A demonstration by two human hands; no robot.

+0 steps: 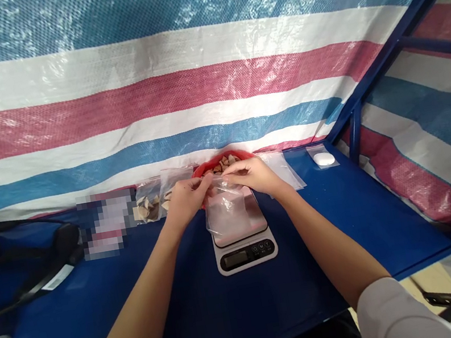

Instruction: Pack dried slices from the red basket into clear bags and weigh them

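Between my two hands hangs a clear plastic zip bag, gripped along its top edge. My left hand pinches the upper left of the bag, and my right hand pinches the upper right. Below the bag is a kitchen scale with a metal plate, a dark display and several buttons. Just behind my hands sits a red bag full of pale brown dried slices. Whether anything lies inside the clear bag I cannot tell; it looks flat.
Left of the scale lie filled clear bags of slices. Flat clear bags lie to the right, with a white rounded case beyond. Black straps occupy the left of the blue table. A striped sheet closes the back.
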